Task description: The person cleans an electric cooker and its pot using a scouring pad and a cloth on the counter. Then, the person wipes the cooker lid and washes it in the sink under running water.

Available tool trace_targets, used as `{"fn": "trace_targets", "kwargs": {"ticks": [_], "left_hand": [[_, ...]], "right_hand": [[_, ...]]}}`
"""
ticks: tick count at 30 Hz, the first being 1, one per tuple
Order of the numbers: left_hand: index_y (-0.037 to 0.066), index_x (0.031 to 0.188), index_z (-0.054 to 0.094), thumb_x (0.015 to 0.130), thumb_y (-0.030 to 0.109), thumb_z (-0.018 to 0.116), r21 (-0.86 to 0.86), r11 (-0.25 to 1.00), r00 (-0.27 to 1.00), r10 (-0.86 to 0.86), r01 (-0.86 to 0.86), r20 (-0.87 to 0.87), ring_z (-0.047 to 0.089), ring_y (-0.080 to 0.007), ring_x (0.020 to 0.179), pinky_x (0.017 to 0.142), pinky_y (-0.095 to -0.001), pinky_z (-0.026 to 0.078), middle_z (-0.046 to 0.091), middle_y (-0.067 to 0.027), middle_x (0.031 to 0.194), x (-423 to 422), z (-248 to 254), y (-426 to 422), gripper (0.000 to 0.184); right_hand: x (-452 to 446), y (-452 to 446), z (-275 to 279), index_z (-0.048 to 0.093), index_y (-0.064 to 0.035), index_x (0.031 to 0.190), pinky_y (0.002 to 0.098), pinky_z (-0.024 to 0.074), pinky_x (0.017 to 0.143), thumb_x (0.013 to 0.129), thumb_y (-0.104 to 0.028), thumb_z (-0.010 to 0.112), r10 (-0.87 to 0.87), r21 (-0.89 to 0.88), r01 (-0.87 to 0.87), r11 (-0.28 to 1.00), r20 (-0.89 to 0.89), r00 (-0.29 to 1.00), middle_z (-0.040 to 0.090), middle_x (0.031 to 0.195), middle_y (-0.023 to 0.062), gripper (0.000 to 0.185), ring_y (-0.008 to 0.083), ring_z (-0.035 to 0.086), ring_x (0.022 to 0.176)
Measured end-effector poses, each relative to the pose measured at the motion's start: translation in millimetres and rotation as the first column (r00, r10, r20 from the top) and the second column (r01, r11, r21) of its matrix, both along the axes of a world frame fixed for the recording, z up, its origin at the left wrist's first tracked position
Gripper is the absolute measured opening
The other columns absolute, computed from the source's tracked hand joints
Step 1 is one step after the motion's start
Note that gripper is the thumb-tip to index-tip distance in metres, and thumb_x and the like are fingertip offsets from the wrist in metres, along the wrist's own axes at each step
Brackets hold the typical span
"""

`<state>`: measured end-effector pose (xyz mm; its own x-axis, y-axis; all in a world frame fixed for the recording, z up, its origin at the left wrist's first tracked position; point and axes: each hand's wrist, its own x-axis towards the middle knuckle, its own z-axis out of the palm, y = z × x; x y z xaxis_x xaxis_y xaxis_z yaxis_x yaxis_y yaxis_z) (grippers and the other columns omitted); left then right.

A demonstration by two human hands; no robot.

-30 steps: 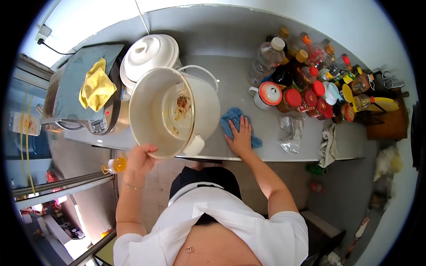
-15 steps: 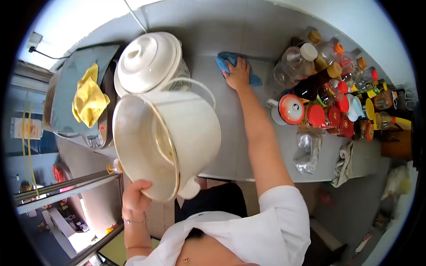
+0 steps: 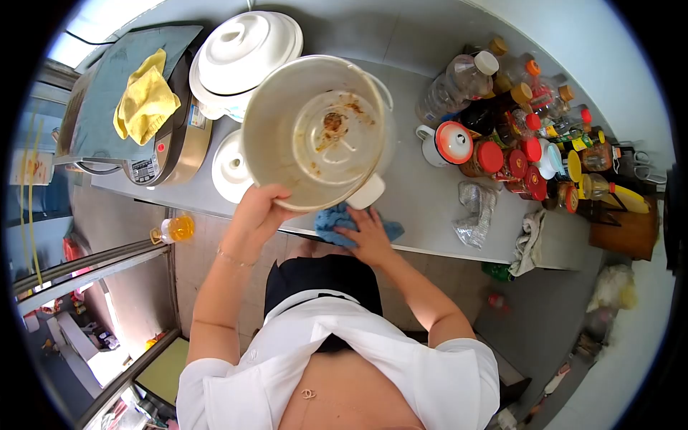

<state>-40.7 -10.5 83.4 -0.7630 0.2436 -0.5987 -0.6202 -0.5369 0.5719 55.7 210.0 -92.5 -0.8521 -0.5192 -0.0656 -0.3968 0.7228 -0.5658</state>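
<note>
My left hand [image 3: 259, 216] grips the lower rim of a large cream pot [image 3: 287, 136], which is tilted so that brown stains show on its inside bottom. On a blue cloth [image 3: 331, 223] at the counter's front edge lies my right hand [image 3: 369, 236], palm down with the fingers apart. Part of the cloth sticks out on both sides of the hand. A white lid [image 3: 231, 168] rests on the counter just left of the pot. Behind it stands a white lidded pot [image 3: 251, 54].
At the left a yellow cloth [image 3: 147, 100] lies on a covered appliance [image 3: 107, 79] beside a cooker [image 3: 172, 147]. Several bottles and red-lidded jars [image 3: 487, 156], an enamel mug [image 3: 446, 145], crumpled clear plastic [image 3: 473, 215] and a grey rag [image 3: 529, 244] are at the right.
My right hand and the blue cloth have come from the back of the counter to its front edge. The held pot has shifted right and its inside faces me more; the small lid now shows.
</note>
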Motion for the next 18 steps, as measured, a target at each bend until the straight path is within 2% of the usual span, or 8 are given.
{"fn": "trace_targets", "kwargs": {"ticks": [2, 4, 6, 9, 13, 14, 17, 18], "left_hand": [[-0.012, 0.114, 0.039, 0.074, -0.006, 0.045, 0.041, 0.998, 0.999, -0.046, 0.046, -0.002, 0.053, -0.0360, 0.102, 0.085, -0.0486, 0.048, 0.048, -0.0235, 0.114, -12, -4, 17, 0.041], [-0.012, 0.114, 0.038, 0.074, -0.007, 0.044, 0.078, 0.995, 0.998, -0.067, 0.065, 0.018, 0.053, -0.0369, 0.102, 0.086, -0.0490, 0.048, 0.047, -0.0239, 0.115, -26, -13, 37, 0.041], [-0.012, 0.114, 0.037, 0.075, -0.008, 0.043, 0.085, 0.995, 0.998, -0.059, 0.056, 0.034, 0.054, -0.0367, 0.101, 0.083, -0.0476, 0.050, 0.047, -0.0238, 0.115, -39, -13, 63, 0.040], [-0.011, 0.114, 0.036, 0.075, -0.009, 0.042, 0.066, 0.996, 0.998, -0.061, 0.062, -0.018, 0.056, -0.0358, 0.098, 0.077, -0.0452, 0.054, 0.047, -0.0232, 0.114, -58, -29, 90, 0.039], [-0.006, 0.117, 0.034, 0.076, -0.009, 0.040, -0.087, 0.996, 0.999, -0.028, 0.030, 0.022, 0.057, -0.0349, 0.094, 0.070, -0.0436, 0.056, 0.046, -0.0220, 0.114, -74, -43, 115, 0.041], [-0.001, 0.120, 0.030, 0.076, -0.010, 0.039, -0.090, 0.996, 1.000, -0.013, 0.012, -0.011, 0.057, -0.0351, 0.094, 0.068, -0.0443, 0.057, 0.045, -0.0212, 0.114, -75, -44, 119, 0.046], [0.009, 0.123, 0.014, 0.072, -0.012, 0.040, -0.046, 0.999, 1.000, 0.010, -0.008, 0.025, 0.057, -0.0363, 0.092, 0.067, -0.0456, 0.056, 0.036, -0.0215, 0.120, -90, -71, 128, 0.061], [0.009, 0.125, 0.013, 0.072, -0.011, 0.040, -0.066, 0.998, 0.999, 0.026, -0.024, 0.025, 0.056, -0.0360, 0.093, 0.068, -0.0455, 0.056, 0.035, -0.0212, 0.121, -91, -69, 131, 0.063]], "right_hand": [[-16, 24, 2, 0.055, -0.0235, 0.115, 0.0571, 0.0156, 0.101, 0.064, -0.025, 0.069, -0.081, 0.054, 0.085, 0.995, -0.082, 0.993, 0.032, 0.134, 0.0140, 0.053, 0.0310, 0.026, 0.127], [-49, 44, -5, 0.052, -0.0174, 0.118, 0.0590, 0.0173, 0.100, 0.069, -0.027, 0.066, -0.324, 0.040, 0.342, 0.939, -0.230, 0.918, 0.035, 0.131, 0.0152, 0.052, 0.0323, 0.028, 0.125], [-87, 50, -35, 0.050, -0.0100, 0.119, 0.0604, 0.0182, 0.098, 0.074, -0.030, 0.061, -0.505, 0.098, 0.534, 0.840, -0.219, 0.835, 0.036, 0.130, 0.0167, 0.050, 0.0353, 0.028, 0.124], [-87, -7, -24, 0.050, -0.0071, 0.119, 0.0606, 0.0181, 0.097, 0.079, -0.032, 0.056, -0.561, 0.151, 0.656, 0.739, -0.401, 0.724, 0.036, 0.130, 0.0186, 0.048, 0.0376, 0.028, 0.123], [-43, -92, -7, 0.049, -0.0090, 0.121, 0.0598, 0.0138, 0.101, 0.074, -0.028, 0.060, -0.391, 0.097, 0.412, 0.906, -0.180, 0.902, 0.028, 0.135, 0.0179, 0.051, 0.0368, 0.020, 0.128], [-26, -106, -6, 0.050, -0.0095, 0.121, 0.0595, 0.0132, 0.101, 0.073, -0.026, 0.061, -0.319, 0.075, 0.335, 0.939, -0.169, 0.933, 0.027, 0.136, 0.0172, 0.052, 0.0364, 0.018, 0.129], [-5, -88, 8, 0.048, -0.0112, 0.123, 0.0581, 0.0132, 0.101, 0.072, -0.026, 0.062, -0.184, 0.104, 0.178, 0.979, 0.056, 0.981, 0.025, 0.138, 0.0177, 0.054, 0.0359, 0.017, 0.130], [-3, -72, 11, 0.046, -0.0087, 0.124, 0.0580, 0.0133, 0.101, 0.075, -0.028, 0.059, -0.282, 0.157, 0.274, 0.949, 0.026, 0.959, 0.023, 0.138, 0.0189, 0.054, 0.0365, 0.017, 0.130]]}}
